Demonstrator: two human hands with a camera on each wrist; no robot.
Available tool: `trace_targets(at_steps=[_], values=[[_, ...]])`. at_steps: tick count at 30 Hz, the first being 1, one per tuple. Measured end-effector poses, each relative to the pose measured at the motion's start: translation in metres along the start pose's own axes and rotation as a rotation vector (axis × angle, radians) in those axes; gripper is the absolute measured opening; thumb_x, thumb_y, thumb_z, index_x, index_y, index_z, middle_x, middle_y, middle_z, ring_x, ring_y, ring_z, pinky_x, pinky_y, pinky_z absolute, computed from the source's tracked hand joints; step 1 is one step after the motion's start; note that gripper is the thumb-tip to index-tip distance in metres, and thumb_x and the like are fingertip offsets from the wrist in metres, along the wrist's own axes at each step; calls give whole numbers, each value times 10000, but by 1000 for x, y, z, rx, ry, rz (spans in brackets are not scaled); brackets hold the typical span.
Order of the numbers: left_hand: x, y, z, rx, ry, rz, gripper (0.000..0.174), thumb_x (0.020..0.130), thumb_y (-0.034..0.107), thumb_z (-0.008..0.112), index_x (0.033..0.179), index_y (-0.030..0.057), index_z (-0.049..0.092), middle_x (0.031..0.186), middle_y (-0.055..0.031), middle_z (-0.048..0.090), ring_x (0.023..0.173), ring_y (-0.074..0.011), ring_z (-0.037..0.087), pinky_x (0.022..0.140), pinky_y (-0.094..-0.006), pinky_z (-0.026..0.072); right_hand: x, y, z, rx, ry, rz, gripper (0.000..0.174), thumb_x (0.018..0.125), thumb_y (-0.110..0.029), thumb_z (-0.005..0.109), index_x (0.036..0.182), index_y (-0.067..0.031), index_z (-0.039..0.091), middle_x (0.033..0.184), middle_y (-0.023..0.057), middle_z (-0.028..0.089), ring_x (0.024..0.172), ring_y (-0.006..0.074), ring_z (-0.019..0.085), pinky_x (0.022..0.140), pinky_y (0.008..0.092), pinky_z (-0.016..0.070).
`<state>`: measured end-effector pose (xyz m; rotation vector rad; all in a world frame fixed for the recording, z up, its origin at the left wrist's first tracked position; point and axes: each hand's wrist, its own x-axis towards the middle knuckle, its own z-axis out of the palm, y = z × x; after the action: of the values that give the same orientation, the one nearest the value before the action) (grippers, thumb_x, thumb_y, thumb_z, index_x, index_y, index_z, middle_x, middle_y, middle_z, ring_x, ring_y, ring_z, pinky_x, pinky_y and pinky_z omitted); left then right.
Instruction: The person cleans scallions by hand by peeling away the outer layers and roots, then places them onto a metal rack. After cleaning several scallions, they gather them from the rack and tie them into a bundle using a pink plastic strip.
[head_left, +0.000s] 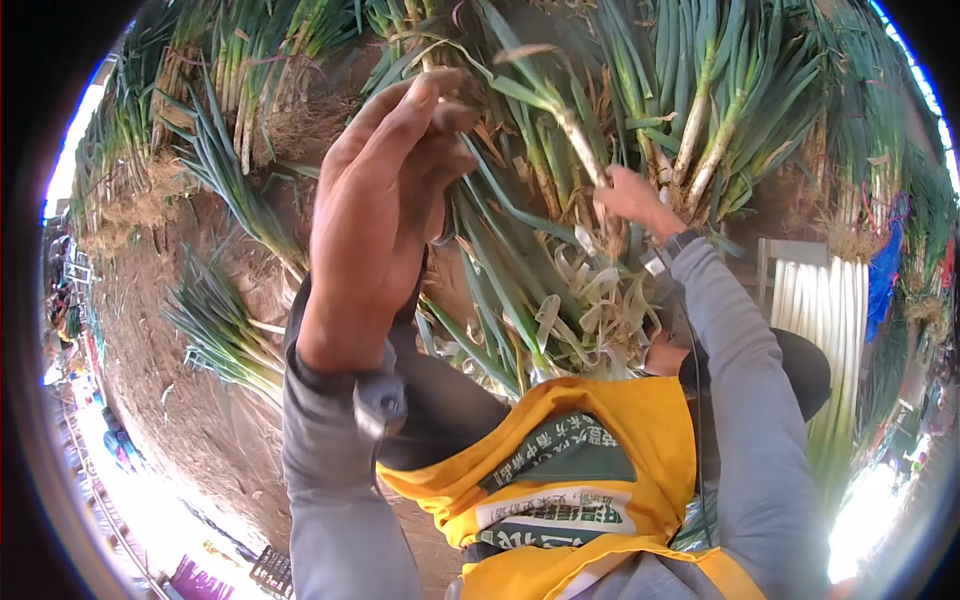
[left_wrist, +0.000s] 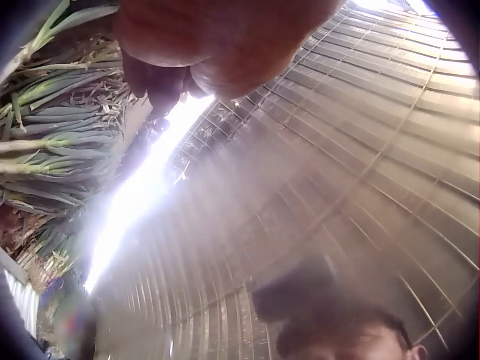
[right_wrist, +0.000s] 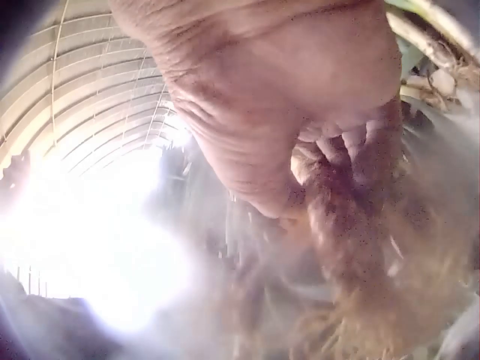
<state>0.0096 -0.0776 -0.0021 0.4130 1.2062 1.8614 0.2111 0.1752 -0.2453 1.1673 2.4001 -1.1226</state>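
My right hand grips the lower white stalk of a green onion, whose leaves point up and left. In the right wrist view that hand curls round a brownish stalk end with blurred roots below it. Raised at the left of the onion, my left hand has loosely bent fingers, and no item shows between them. The left wrist view has the same hand at its top, nothing visible in it. Loose leaves and peelings lie below the hands.
Bundles of green onions line the back, with more on the soil at left. White peeled stalks lie at right by a pale frame. A yellow apron covers the lap.
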Motion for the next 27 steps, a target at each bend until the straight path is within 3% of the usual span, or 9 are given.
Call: trace_targets(at_steps=[2, 4, 8, 11, 15, 20, 21, 23, 27], values=[[7, -7, 4, -38, 18, 28, 309, 1041, 208, 603, 1263, -7, 621, 962, -57, 703, 778, -107, 651, 752, -267, 529, -24, 5, 11, -49, -197, -32, 561, 853, -319, 653, 1225, 94, 580, 1148, 261, 679, 1059, 335, 657, 929, 425, 506], [13, -9, 7, -12, 35, 41, 273, 1032, 192, 619, 1227, 2, 639, 943, -55, 706, 763, -110, 653, 755, -267, 533, -45, 1, 14, -40, -145, -178, 412, 841, -306, 685, 1055, 44, 654, 992, 175, 666, 909, 276, 636, 829, 413, 514], [34, -21, 2, 32, 129, 63, 218, 1016, 197, 647, 1159, 33, 659, 936, -56, 707, 771, -122, 661, 743, -287, 557, -107, -63, -47, 435, -57, -195, 410, 906, -339, 682, 1104, 21, 687, 1036, 146, 670, 945, 287, 633, 862, 407, 501], [54, -27, -2, -4, 190, 89, 182, 1006, 205, 662, 1101, 50, 664, 921, -46, 697, 776, -129, 665, 727, -297, 569, -150, -75, -104, 371, 23, -550, 366, 961, -234, 654, 1257, -20, 634, 1095, 158, 637, 914, 259, 618, 842, 400, 501], [84, -49, -5, 12, 294, 76, 191, 1011, 238, 652, 1038, 49, 659, 908, -32, 678, 781, -157, 668, 737, -321, 570, -241, -104, -131, -43, 593, -1260, 493, 907, -231, 708, 1337, -33, 572, 1045, 160, 634, 833, 222, 628, 745, 366, 533], [88, -66, 18, -184, 153, -229, 355, 1054, 311, 558, 1166, -25, 593, 1037, -115, 679, 935, -248, 669, 856, -397, 568, -332, -123, -156, 771, -8, -373, 606, 858, -313, 705, 1304, 72, 561, 809, 79, 654, 592, 94, 602, 504, 238, 505], [96, -74, 12, -331, -113, -108, 353, 1062, 277, 517, 1220, -36, 554, 1113, -159, 662, 987, -288, 664, 916, -422, 557, -334, -127, -143, 711, 52, -381, 570, 911, -318, 630, 1287, 104, 561, 769, 61, 645, 533, 65, 563, 441, 190, 437], [99, -65, 13, -232, -205, 114, 337, 1061, 264, 508, 1214, -32, 558, 1111, -161, 660, 984, -297, 667, 925, -429, 555, -324, -109, -125, 757, -61, -435, 544, 937, -297, 621, 1320, 83, 548, 808, 75, 668, 600, 79, 608, 501, 209, 496], [83, -38, 25, -448, -158, 135, 248, 1057, 187, 490, 1177, -10, 583, 1060, -143, 661, 954, -287, 667, 888, -429, 560, -267, -71, -79, 262, -14, -402, 493, 1034, -331, 577, 1329, 64, 563, 916, 135, 690, 781, 193, 693, 702, 326, 567]])
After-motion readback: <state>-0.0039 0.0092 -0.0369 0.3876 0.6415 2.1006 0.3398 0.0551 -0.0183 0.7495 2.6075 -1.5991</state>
